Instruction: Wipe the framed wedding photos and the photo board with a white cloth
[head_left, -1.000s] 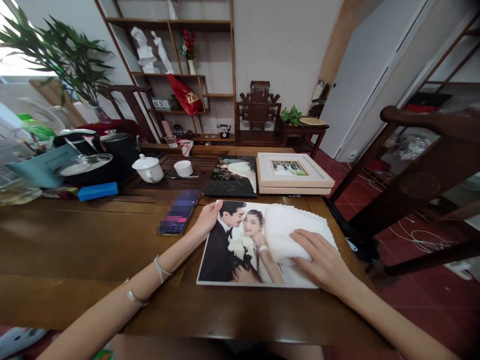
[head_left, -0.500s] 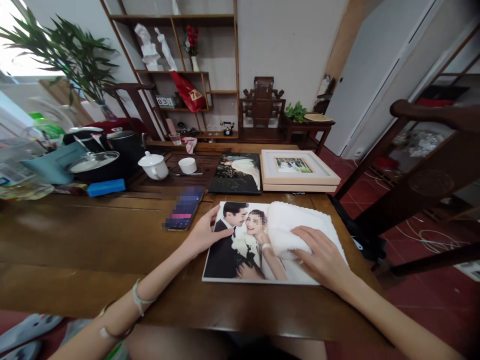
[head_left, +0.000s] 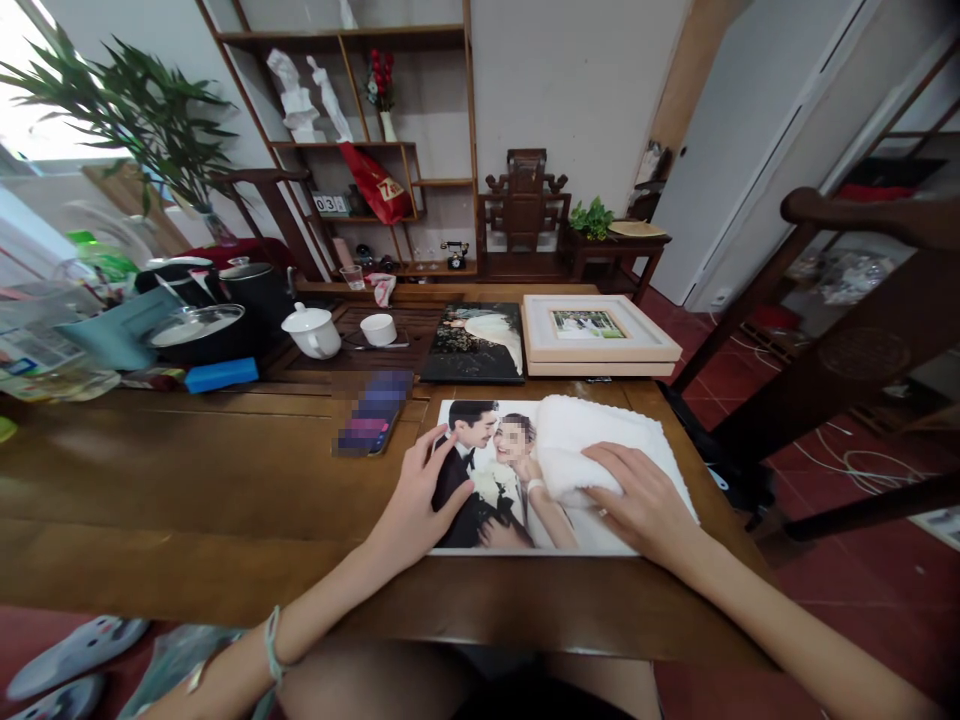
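A wedding photo panel (head_left: pixel 480 535) lies flat on the wooden table in front of me. My left hand (head_left: pixel 420 490) is at its left edge, thumb and fingers apart, with the fingertips over the picture. A folded white fluffy cloth (head_left: pixel 559 440) covers the panel's right part. My right hand (head_left: pixel 645 500) grips the cloth, its fingers bent over the near fold and pressing it to the panel. The panel's right side is hidden under the cloth and that hand.
Beyond the panel lie a dark photo panel (head_left: pixel 472 345) and a light wood picture frame (head_left: pixel 645 345). A phone (head_left: pixel 375 415) rests to the left. Further left are a white lidded cup (head_left: pixel 311 330), a small white cup (head_left: pixel 379 328), a blue block (head_left: pixel 221 375) and a black pan (head_left: pixel 199 340).
My left hand has slid nearer to me along the panel's left edge, its fingers now over the picture. The right hand stays on the cloth with little change.
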